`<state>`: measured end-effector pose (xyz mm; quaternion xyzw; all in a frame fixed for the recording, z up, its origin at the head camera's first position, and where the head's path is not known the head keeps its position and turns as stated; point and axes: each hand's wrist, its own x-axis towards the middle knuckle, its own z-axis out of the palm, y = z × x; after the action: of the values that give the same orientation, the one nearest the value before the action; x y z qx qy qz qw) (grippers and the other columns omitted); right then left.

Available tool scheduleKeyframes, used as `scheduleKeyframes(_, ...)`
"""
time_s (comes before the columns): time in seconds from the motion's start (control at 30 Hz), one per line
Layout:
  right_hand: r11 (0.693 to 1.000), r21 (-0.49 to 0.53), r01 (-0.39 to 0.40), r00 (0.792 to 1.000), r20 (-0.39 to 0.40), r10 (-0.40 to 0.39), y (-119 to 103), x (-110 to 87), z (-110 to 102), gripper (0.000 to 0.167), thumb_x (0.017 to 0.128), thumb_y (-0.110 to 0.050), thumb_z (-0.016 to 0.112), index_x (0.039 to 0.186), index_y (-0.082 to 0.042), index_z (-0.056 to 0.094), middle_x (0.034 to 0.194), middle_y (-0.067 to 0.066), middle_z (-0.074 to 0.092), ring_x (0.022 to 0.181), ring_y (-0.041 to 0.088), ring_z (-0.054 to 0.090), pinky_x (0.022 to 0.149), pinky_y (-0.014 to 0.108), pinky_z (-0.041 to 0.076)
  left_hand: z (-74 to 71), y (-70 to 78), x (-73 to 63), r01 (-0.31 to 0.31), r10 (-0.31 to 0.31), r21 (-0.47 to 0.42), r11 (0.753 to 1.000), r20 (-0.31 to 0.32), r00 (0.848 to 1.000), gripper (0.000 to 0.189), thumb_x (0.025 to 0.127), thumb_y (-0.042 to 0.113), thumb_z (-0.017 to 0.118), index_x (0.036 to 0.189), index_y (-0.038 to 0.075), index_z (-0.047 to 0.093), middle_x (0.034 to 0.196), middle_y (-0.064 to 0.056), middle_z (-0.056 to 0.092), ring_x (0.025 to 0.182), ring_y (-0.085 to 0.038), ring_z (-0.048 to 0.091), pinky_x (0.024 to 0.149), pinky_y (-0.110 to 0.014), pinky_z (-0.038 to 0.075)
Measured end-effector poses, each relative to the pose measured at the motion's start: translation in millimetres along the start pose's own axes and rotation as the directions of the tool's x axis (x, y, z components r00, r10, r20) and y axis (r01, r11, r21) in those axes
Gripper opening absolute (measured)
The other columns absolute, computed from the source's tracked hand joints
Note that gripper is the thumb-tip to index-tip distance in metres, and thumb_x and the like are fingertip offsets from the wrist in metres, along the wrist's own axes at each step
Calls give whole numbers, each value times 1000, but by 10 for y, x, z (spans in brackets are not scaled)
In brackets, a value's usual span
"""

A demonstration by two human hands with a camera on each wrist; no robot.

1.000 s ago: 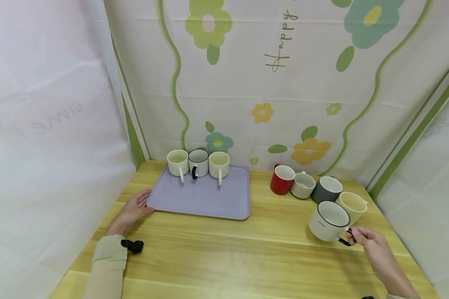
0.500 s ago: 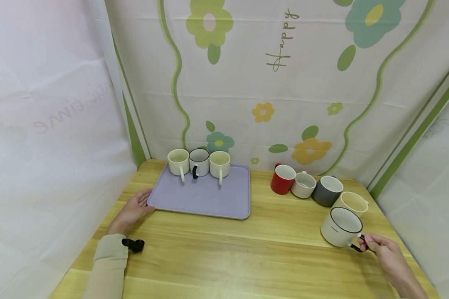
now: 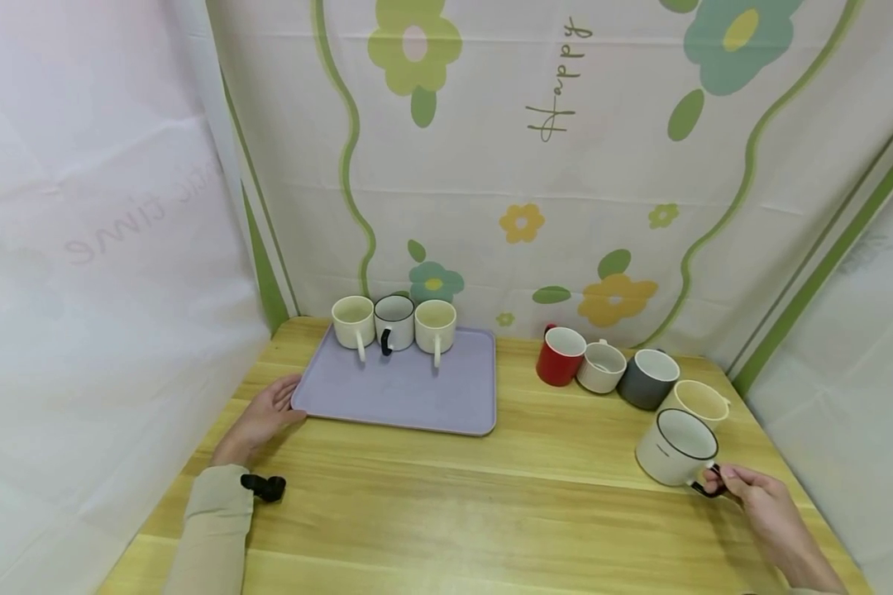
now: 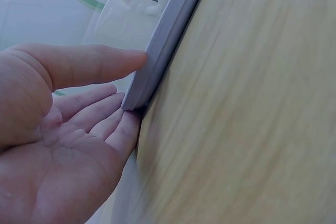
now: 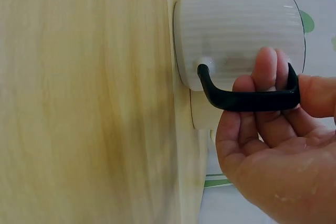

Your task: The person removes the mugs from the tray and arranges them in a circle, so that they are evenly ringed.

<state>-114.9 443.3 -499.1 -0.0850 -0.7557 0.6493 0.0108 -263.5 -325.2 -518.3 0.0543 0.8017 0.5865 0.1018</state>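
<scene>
My right hand (image 3: 766, 508) grips the black handle (image 5: 252, 100) of a white mug (image 3: 666, 454) with a dark rim. The mug stands in front of a pale yellow mug (image 3: 702, 402) and partly hides it; in the right wrist view my fingers pass through the handle. At the tray's near left corner, my left hand (image 3: 264, 417) touches the lilac tray (image 3: 394, 397) with thumb and fairly straight fingers. Along the tray's back edge are a cream mug (image 3: 353, 322), a white mug with a black handle (image 3: 396, 325) and another cream mug (image 3: 436, 326).
A red mug (image 3: 561, 357), a small white mug (image 3: 602, 368) and a dark grey mug (image 3: 648, 380) line the back right of the wooden table (image 3: 446, 512). Patterned cloth walls (image 3: 461, 165) enclose the back and both sides.
My right hand has carried the dark-rimmed white mug to the right and slightly nearer, mostly in the first half second. My left hand stays at the tray corner.
</scene>
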Motion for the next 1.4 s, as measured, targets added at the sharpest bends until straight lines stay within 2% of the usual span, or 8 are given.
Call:
scheduleKeyframes(0.2, 995, -89, -35, 999, -26, 33, -44, -3, 22, 32, 114, -22, 47, 102, -20, 76, 92, -17, 78, 86, -4, 71, 78, 8, 57, 0, 10, 1, 4, -4, -7, 1000, 0, 1000, 84, 102, -5, 61, 166, -8, 8, 173, -35, 11, 162, -52, 11, 133, -62, 18)
scheduleKeyframes(0.37, 981, -188, -51, 999, -21, 47, -73, 0, 6, 40, 115, -28, 43, 120, -3, 74, 99, -13, 80, 91, -5, 73, 81, 12, 60, 3, 29, -4, 12, -12, -1, 1000, -3, 1000, 83, 103, -4, 60, 167, -7, 8, 173, -34, 10, 162, -51, 10, 133, -61, 18)
scheduleKeyframes(0.43, 931, -361, -53, 998, -40, 42, -114, 0, -33, 54, 115, -38, 40, 127, 4, 72, 106, -7, 81, 92, -9, 69, 80, 14, 59, 3, 32, -8, 15, -15, 3, 1000, -10, 1000, 82, 102, -4, 60, 167, -6, 9, 173, -33, 11, 162, -50, 10, 133, -61, 18)
scheduleKeyframes(0.57, 725, -688, -31, 995, -92, -45, -246, -22, -115, 65, 114, -49, 34, 139, 2, 66, 133, 24, 72, 117, 29, 70, 91, 48, 59, 3, 29, -10, 14, -14, 0, 1000, -10, 1000, 82, 102, -5, 60, 167, -7, 9, 173, -33, 10, 162, -50, 10, 132, -61, 17)
scheduleKeyframes(0.63, 666, -746, -3, 985, -116, -125, -329, -30, -117, 62, 113, -49, 40, 140, 2, 65, 138, 33, 65, 119, 52, 63, 86, 60, 55, 3, 28, -11, 14, -14, -7, 1000, -10, 1000, 82, 102, -5, 60, 167, -7, 10, 173, -33, 11, 162, -51, 10, 132, -61, 17)
scheduleKeyframes(0.77, 615, -783, 91, 953, -110, -281, -537, -1, 19, 53, 107, -48, 57, 137, -5, 68, 128, 22, 74, 114, 48, 65, 76, 35, 54, -1, 28, -12, 12, -12, -19, 1000, -8, 1000, 82, 102, -6, 60, 167, -7, 10, 173, -33, 11, 162, -50, 10, 132, -59, 18)
scheduleKeyframes(1.13, 638, -665, 388, 905, 146, -399, -1071, 422, 1231, 45, 102, -42, 70, 135, -12, 71, 132, 11, 76, 124, 38, 68, 97, 29, 56, 3, 17, -15, 20, -20, -19, 1000, -17, 1000, 81, 102, -6, 60, 167, -5, 11, 174, -32, 10, 163, -48, 10, 132, -60, 18)
scheduleKeyframes(1.4, 754, -452, 477, 877, 303, -373, -1166, 938, 2275, 43, 98, -33, 76, 133, -6, 72, 131, 15, 75, 124, 37, 70, 109, 58, 58, 16, 3, 2, 13, -13, -19, 1000, -16, 1000, 81, 103, -5, 60, 167, -5, 11, 174, -32, 12, 163, -48, 12, 133, -59, 18)
